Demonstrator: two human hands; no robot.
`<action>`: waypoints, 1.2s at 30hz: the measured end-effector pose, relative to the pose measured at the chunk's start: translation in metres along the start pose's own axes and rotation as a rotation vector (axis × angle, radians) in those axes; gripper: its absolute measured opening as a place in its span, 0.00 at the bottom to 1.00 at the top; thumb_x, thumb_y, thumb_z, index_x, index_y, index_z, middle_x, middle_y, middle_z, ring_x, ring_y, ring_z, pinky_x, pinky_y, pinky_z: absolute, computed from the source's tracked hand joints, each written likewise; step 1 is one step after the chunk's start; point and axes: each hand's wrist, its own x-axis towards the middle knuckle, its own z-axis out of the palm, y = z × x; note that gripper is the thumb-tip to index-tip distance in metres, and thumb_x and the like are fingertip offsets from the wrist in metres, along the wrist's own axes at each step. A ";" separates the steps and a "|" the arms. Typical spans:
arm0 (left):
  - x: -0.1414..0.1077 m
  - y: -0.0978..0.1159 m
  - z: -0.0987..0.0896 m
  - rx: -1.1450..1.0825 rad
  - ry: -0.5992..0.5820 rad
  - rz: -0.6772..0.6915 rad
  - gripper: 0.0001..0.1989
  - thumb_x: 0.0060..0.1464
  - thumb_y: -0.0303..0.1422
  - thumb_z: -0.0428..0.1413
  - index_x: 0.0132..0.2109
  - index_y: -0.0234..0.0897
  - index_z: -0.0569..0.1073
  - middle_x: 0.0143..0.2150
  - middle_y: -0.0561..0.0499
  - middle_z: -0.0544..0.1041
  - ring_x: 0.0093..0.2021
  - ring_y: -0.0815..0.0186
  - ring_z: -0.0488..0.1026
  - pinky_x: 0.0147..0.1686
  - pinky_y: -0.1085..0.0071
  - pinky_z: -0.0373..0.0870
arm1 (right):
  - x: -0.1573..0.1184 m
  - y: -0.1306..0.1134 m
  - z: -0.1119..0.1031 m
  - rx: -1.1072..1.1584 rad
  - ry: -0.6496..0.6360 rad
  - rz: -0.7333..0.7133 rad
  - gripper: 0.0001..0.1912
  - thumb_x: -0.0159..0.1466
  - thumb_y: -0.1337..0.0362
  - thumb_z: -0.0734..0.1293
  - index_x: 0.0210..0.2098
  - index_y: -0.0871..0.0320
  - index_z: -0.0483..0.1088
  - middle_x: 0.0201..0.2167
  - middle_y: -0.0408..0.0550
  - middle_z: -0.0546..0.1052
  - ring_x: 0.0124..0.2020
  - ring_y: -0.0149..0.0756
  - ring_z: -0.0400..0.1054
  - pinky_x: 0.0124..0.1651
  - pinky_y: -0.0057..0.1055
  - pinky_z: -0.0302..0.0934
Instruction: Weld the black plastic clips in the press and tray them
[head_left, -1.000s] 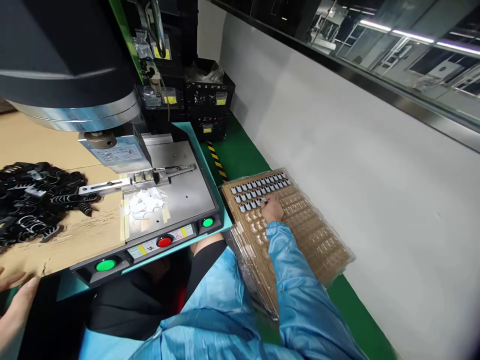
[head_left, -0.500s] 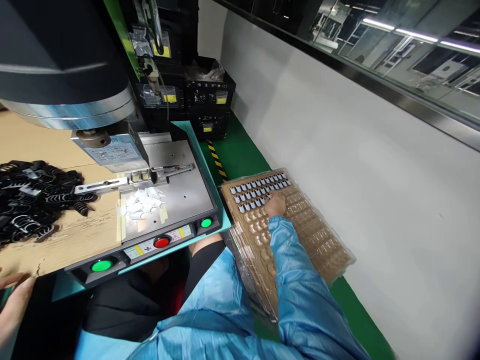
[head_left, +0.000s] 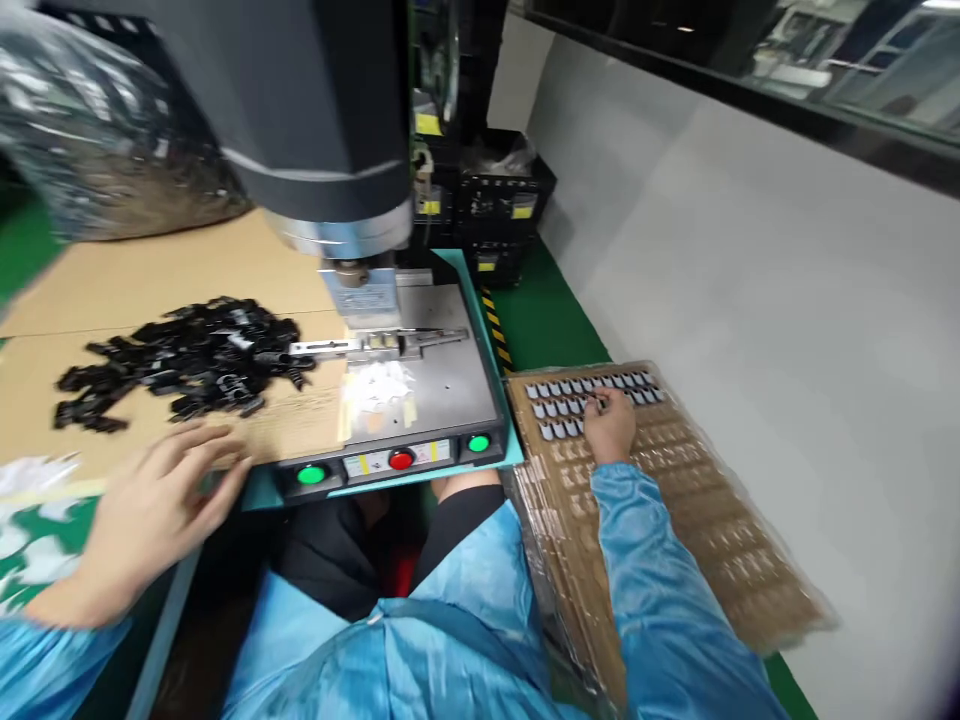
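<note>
From here I see the light-colored parts (head_left: 547, 431) sitting in rows in the tray (head_left: 679, 480). My right hand (head_left: 609, 425) has its fingers pinched at them; I can't tell what they hold. My left hand (head_left: 161, 500), fingers loosely parted, is near the black parts (head_left: 217, 355).

Mixed surfaces: metal, plastic, cardboard and cloth, matt to glossy.
Work plate (head_left: 450, 400), smooth satin metal; cardboard (head_left: 97, 285), brown, matt, roughened towards front right corner; tray (head_left: 757, 590), clear, glossy moulded plastic; black parts (head_left: 202, 350), plastic-looking, low sheen; bag (head_left: 97, 140), crinkled shiny film; blue sleeve (head_left: 660, 560), wrinkled, softly shiny; wall (head_left: 750, 250), smooth, matt.
</note>
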 end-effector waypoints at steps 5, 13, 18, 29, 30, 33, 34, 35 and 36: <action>0.046 0.021 0.030 0.032 -0.149 0.111 0.09 0.67 0.39 0.56 0.52 0.47 0.74 0.55 0.47 0.81 0.55 0.53 0.78 0.57 0.53 0.74 | -0.038 -0.148 0.011 0.325 -0.261 -0.399 0.13 0.72 0.62 0.63 0.52 0.54 0.75 0.50 0.55 0.77 0.50 0.48 0.72 0.55 0.41 0.67; 0.087 0.036 0.103 0.036 -0.149 -0.007 0.12 0.69 0.37 0.55 0.54 0.38 0.74 0.54 0.40 0.80 0.54 0.51 0.75 0.56 0.55 0.72 | -0.081 -0.280 0.053 0.325 -0.427 -0.676 0.17 0.69 0.62 0.71 0.57 0.52 0.77 0.53 0.53 0.76 0.55 0.50 0.69 0.60 0.45 0.66; 0.092 0.028 0.109 -0.013 -0.120 -0.004 0.09 0.70 0.36 0.54 0.50 0.37 0.76 0.51 0.40 0.80 0.53 0.52 0.74 0.57 0.56 0.72 | -0.081 -0.288 0.068 0.280 -0.398 -0.652 0.13 0.72 0.63 0.68 0.53 0.50 0.81 0.51 0.51 0.77 0.53 0.49 0.69 0.59 0.44 0.66; 0.114 0.031 0.088 0.165 -0.300 0.178 0.10 0.70 0.31 0.51 0.46 0.34 0.77 0.44 0.36 0.79 0.46 0.52 0.77 0.49 0.56 0.75 | -0.078 -0.281 0.073 0.379 -0.340 -0.621 0.10 0.69 0.68 0.66 0.44 0.53 0.79 0.47 0.51 0.76 0.51 0.46 0.70 0.57 0.41 0.66; 0.118 0.031 0.084 0.180 -0.343 0.183 0.09 0.70 0.30 0.52 0.45 0.34 0.77 0.43 0.36 0.79 0.44 0.52 0.78 0.47 0.56 0.75 | -0.078 -0.281 0.073 0.382 -0.337 -0.617 0.09 0.68 0.68 0.66 0.43 0.53 0.79 0.47 0.51 0.77 0.50 0.46 0.70 0.57 0.41 0.66; 0.127 0.028 0.073 0.230 -0.425 0.217 0.09 0.67 0.24 0.52 0.45 0.36 0.77 0.41 0.38 0.80 0.41 0.52 0.78 0.42 0.58 0.74 | -0.078 -0.279 0.073 0.404 -0.325 -0.611 0.07 0.67 0.68 0.66 0.41 0.52 0.77 0.45 0.50 0.77 0.49 0.46 0.70 0.56 0.41 0.66; 0.128 0.026 0.071 0.245 -0.424 0.234 0.09 0.66 0.23 0.52 0.45 0.36 0.77 0.41 0.39 0.80 0.42 0.52 0.78 0.42 0.59 0.74 | -0.078 -0.279 0.072 0.417 -0.317 -0.609 0.07 0.67 0.68 0.66 0.40 0.52 0.76 0.45 0.50 0.77 0.49 0.46 0.70 0.56 0.41 0.66; 0.128 0.024 0.069 0.253 -0.408 0.251 0.09 0.66 0.22 0.52 0.45 0.37 0.77 0.41 0.39 0.80 0.43 0.52 0.78 0.42 0.59 0.74 | -0.079 -0.278 0.071 0.429 -0.309 -0.606 0.07 0.67 0.68 0.66 0.39 0.52 0.76 0.44 0.50 0.77 0.49 0.46 0.70 0.56 0.41 0.66; 0.127 0.021 0.067 0.256 -0.379 0.262 0.09 0.65 0.22 0.53 0.45 0.37 0.76 0.42 0.39 0.79 0.44 0.52 0.78 0.43 0.59 0.74 | -0.079 -0.278 0.070 0.437 -0.301 -0.599 0.06 0.66 0.68 0.66 0.39 0.52 0.76 0.45 0.50 0.77 0.49 0.46 0.70 0.56 0.41 0.66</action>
